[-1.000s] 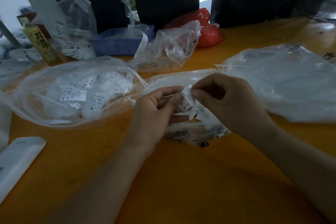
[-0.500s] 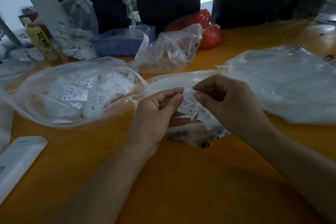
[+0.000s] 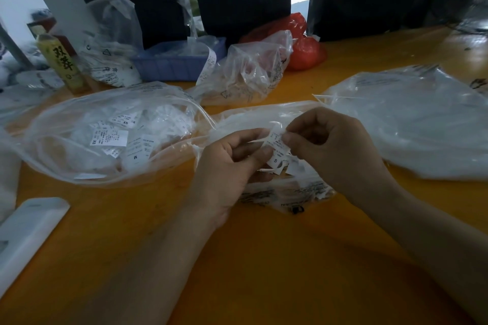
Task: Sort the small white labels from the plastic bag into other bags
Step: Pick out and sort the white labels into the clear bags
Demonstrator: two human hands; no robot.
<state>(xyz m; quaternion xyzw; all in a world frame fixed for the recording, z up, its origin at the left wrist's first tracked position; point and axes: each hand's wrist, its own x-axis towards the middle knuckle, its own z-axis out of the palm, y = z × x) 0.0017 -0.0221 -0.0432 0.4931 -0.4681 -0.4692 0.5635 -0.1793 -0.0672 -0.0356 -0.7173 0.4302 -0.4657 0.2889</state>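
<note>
1. Orange surface fills the foreground; a flat white object lies at its near left edge.
2. Both hands meet over a clear bag: the left hand and right hand each pinch a small bunch of white labels, one marked S.
3. Left of them, an open bag of labels shows XS and M tags; a pale bag lies right.
4. Farther back stand a yellow bottle, a blue tray, a crumpled clear bag and a red bag.
</note>
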